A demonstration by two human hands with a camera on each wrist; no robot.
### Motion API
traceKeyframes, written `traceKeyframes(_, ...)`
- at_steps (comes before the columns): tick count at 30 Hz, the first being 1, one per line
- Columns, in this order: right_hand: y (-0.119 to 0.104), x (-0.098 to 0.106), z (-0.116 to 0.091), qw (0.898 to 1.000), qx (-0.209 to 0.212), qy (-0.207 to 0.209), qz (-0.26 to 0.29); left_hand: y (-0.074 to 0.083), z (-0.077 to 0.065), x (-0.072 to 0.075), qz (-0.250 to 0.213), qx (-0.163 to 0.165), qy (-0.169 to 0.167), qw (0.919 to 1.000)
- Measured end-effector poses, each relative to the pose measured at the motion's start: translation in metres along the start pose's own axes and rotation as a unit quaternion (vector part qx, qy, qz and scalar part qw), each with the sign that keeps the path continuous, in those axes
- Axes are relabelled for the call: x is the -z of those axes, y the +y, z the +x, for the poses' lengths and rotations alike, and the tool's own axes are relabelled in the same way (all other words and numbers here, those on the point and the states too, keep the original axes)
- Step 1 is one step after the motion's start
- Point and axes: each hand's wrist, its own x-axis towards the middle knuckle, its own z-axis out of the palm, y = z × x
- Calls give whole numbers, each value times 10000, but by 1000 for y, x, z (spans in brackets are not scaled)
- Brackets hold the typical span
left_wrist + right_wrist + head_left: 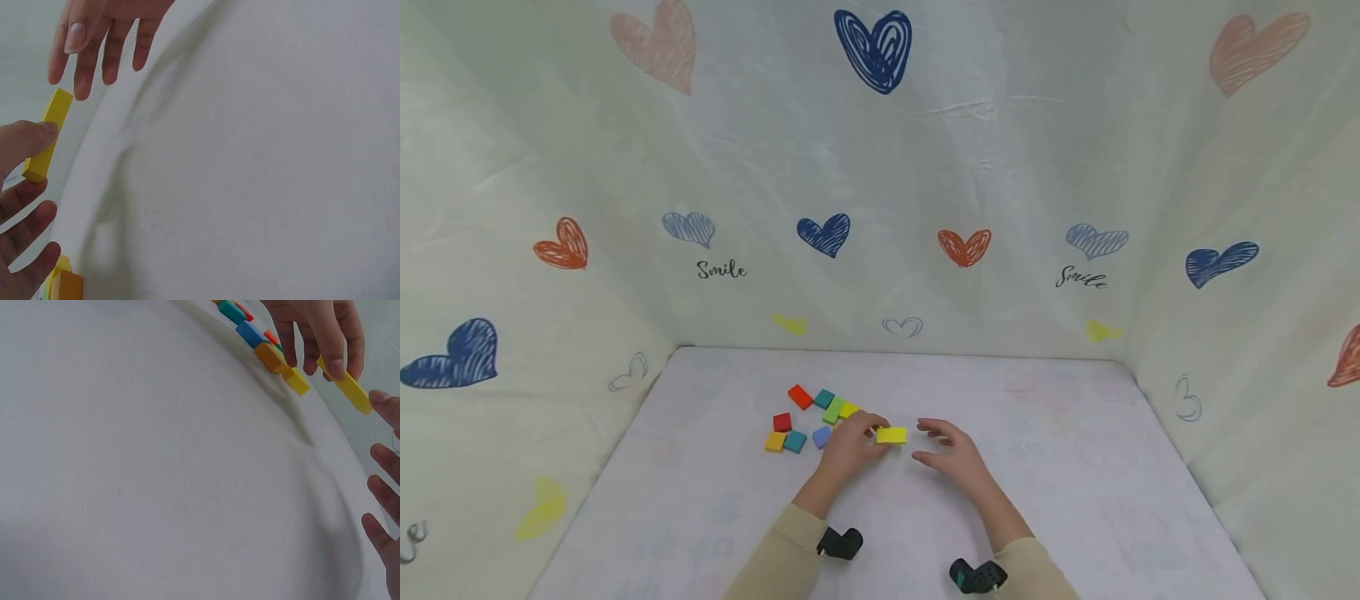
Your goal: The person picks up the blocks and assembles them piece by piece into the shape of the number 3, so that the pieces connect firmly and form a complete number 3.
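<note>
A flat yellow block [892,435] is pinched between the thumb and fingers of my left hand [852,443], raised over the white table. In the left wrist view the thumb lies across the broad face of this yellow block [48,134]. My right hand [953,454] hovers just to the right of the block, fingers spread and slightly bent, holding nothing. Seen from the right wrist, the right thumb tip [379,396] is close beside the block's free end. Behind and left of my left hand lie several coloured blocks, partly hidden by it.
The loose blocks on the table include a red-orange block [801,397], a green block [833,409], an orange block [775,442] and a blue block [822,437]. A white curtain [880,150] printed with hearts surrounds the table [1075,483] at the back and sides.
</note>
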Motion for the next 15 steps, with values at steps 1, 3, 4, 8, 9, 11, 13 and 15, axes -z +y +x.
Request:
traceKeyframes(1, 1, 1, 0, 10000, 5, -11, -1, 0, 0, -3, -43, 0, 5, 10000)
traceKeyframes(3, 4, 3, 1, 10000, 11, -43, -14, 0, 1, -9, -126, -34, 7, 9999)
traceKeyframes(4, 5, 4, 1, 10000, 17, -53, -22, 0, 1, -13, -207, -60, 13, 9998)
traceKeyframes(8, 12, 8, 1, 9999, -25, -94, -95, -2, 3, -27, -435, -136, 60, 9989)
traceKeyframes(9, 14, 8, 2, 9999, -45, -85, -119, -3, 3, -31, -492, -132, 88, 9987)
traceKeyframes(11, 18, 10, 2, 9998, -93, -58, -151, -4, 3, -36, -557, -94, 142, 9983)
traceKeyframes(13, 21, 10, 2, 9997, -125, -3, -191, -5, 3, -41, -627, -45, 208, 9978)
traceKeyframes(15, 24, 11, 1, 9995, -209, 71, -209, -5, 1, -43, -729, -10, 276, 9970)
